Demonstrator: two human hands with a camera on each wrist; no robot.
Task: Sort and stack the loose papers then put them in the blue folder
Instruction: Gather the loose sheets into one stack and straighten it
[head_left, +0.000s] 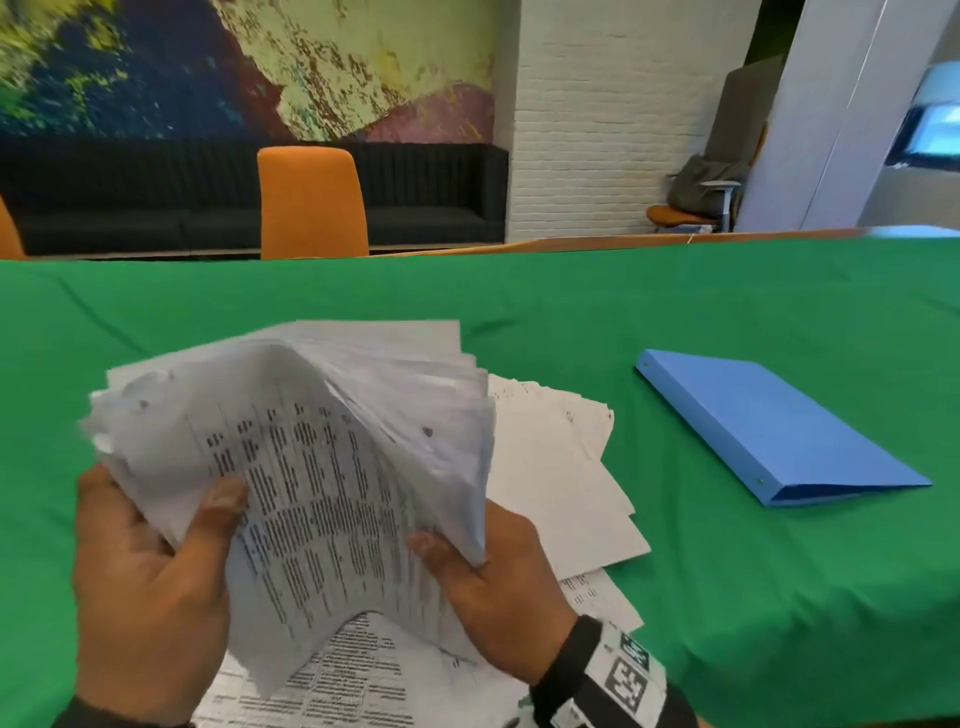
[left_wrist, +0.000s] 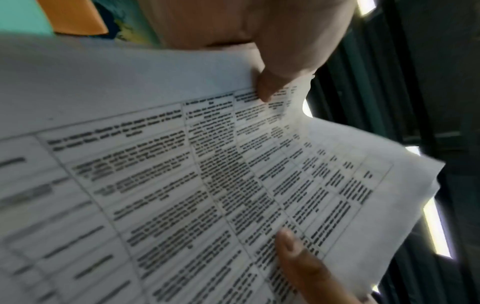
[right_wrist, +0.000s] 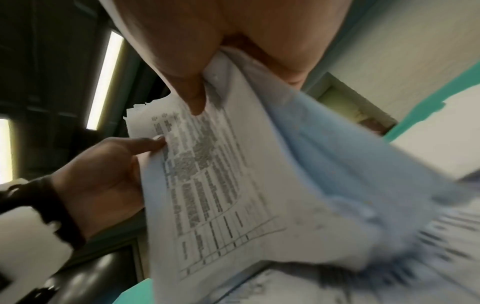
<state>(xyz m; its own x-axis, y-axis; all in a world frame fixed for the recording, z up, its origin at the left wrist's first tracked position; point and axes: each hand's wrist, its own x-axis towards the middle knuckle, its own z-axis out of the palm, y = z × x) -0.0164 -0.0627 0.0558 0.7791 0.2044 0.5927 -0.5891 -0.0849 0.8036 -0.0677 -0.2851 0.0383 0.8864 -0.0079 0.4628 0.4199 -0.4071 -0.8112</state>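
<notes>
Blue folder, closed and flat on the green cloth. Left of the folder, a thick, floppy sheaf of papers is raised, fanning; left hand and right hand pinch its near edges. Likely slippery: grip opposite edges, squaring before release.

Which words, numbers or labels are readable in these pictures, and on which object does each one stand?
No text can be read.
Held paper stack: printed table, too blurred.
Loose papers on the cloth: print too blurred.
Wrist tag: black-and-white code pattern, small label unreadable.
Blue folder: no marking visible.
</notes>
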